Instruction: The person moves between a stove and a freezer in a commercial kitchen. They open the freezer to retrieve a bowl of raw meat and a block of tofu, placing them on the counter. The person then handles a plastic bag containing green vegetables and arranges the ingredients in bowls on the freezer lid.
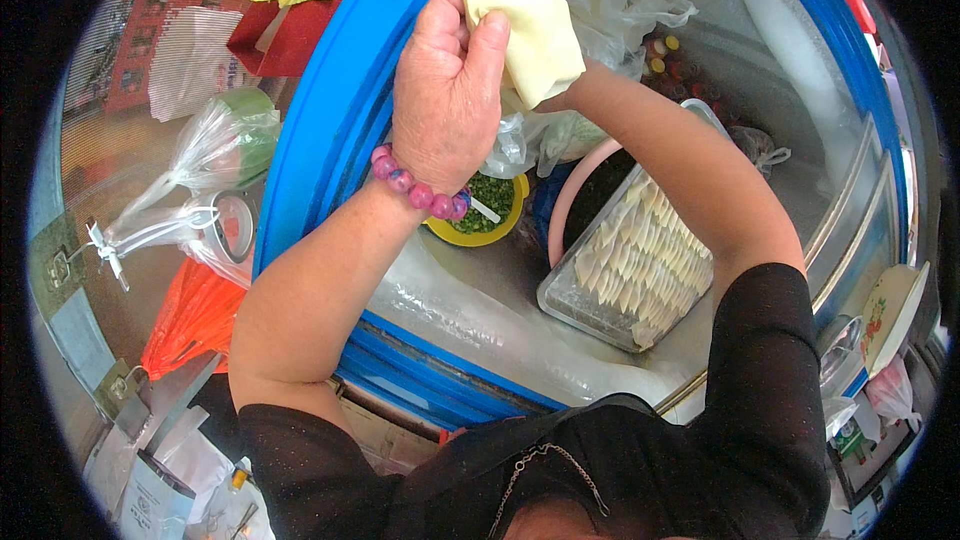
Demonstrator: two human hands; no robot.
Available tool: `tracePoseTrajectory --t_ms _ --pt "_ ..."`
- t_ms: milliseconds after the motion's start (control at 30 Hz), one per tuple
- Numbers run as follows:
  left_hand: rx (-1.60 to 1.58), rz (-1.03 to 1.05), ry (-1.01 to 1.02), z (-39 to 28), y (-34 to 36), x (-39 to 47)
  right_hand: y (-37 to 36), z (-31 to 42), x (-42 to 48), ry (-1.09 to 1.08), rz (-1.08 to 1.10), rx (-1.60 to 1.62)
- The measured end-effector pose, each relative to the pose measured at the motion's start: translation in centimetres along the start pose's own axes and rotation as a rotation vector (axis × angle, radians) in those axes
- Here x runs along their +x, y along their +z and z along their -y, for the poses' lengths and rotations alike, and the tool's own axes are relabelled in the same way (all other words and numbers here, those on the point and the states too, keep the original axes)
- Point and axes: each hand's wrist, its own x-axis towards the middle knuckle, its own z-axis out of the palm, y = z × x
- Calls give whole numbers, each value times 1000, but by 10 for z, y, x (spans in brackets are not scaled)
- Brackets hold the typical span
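Observation:
My left hand (450, 86), with a pink bead bracelet at the wrist, holds a folded stack of pale yellow dough sheets (529, 37) between thumb and fingers. My right hand (559, 100) reaches into the blue-rimmed chest freezer, mostly hidden behind the stack; what its fingers do cannot be seen. Clear plastic bags (622, 7) lie behind it. Below my forearms are a yellow bowl (480, 240) of chopped greens with a white spoon (485, 208), a pink-rimmed tub (559, 217) with dark contents, and a clear tray (577, 326) of pale folded wrappers or dumplings in rows.
The freezer's blue rim (300, 142) curves along the left and front, with frost (480, 322) on the inner wall. Bottles with yellow caps (664, 52) lie deeper inside. Plastic bags hang at the left, one red (191, 315). A floral-patterned dish (889, 315) stands at the right.

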Motion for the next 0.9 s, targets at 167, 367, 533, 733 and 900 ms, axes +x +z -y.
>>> tracePoseTrajectory --t_ms 167,367,533,733,900 --pt "60 -47 0 5 -4 -1 -25 13 1 272 321 -314" --pt "12 -66 -7 5 2 -2 -94 46 -29 918 71 550" --pt "4 -12 -120 8 -1 -4 -142 132 -52 867 -180 770" --pt "-622 89 -444 -36 21 -27 -135 258 -58 769 -130 193" --pt "-894 184 -522 -76 39 -70 -61 318 -63 422 -106 -489"
